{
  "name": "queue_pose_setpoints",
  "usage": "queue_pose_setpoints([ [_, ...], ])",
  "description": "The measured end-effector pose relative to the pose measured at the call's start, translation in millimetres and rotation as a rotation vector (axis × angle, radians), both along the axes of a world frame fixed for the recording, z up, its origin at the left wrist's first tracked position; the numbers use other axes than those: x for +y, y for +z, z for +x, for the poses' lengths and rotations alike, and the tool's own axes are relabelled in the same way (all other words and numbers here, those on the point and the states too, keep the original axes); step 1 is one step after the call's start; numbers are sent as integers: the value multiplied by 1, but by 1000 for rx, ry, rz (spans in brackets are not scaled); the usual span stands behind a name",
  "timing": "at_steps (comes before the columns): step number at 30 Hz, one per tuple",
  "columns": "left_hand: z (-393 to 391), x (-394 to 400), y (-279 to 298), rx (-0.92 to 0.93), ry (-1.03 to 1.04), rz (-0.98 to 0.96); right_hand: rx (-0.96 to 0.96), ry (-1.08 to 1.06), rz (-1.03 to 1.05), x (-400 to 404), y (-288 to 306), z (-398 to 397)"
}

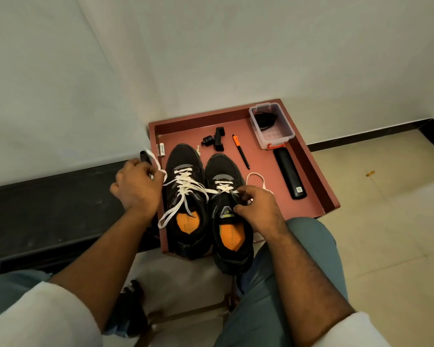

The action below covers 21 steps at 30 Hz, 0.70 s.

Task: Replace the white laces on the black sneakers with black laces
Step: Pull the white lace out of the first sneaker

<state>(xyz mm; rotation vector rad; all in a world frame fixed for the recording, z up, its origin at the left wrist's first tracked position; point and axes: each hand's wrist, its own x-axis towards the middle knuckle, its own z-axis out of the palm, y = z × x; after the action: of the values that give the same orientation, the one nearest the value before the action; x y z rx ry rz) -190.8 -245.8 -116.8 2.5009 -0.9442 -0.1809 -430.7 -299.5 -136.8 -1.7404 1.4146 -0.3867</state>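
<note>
At the tabletop's [318, 186] near edge stand both sneakers [186, 196], white laces [186, 186] partly loosened. The left hand [137, 187] pinches a lace end drawn outward; the right hand [257, 205] pinches the other shoe's lace, apparently to unthread it.

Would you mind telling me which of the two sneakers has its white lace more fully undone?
The sneaker under the right hand: the right sneaker keeps crossings only near its toe, whereas the left sneaker is laced much further up.
</note>
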Motion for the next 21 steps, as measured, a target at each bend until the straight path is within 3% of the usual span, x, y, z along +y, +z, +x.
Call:
queue_pose_setpoints([
  [2, -10, 6, 1, 7, 37, 97, 15, 10, -16, 0, -2, 3],
  [4, -35, 10, 1, -72, -121, 64, 23, 8, -63, -1, -3, 7],
  [6, -64, 9, -4, 43, -397, 16, 60, 40, -151, -4, -5, 14],
  [9, -90, -2, -8, 189, -553, 163, 158, 86, -217, -6, -8, 23],
  [15, -83, -14, -9, 230, -536, 280, 183, 130, -293, -9, -12, 22],
  [19, -66, -8, -15, 503, -314, 188, 233, 63, -380, -15, -18, 13],
  [21, -67, -9, -17, 517, -351, 190, 330, 170, -473, -9, -16, 18],
])
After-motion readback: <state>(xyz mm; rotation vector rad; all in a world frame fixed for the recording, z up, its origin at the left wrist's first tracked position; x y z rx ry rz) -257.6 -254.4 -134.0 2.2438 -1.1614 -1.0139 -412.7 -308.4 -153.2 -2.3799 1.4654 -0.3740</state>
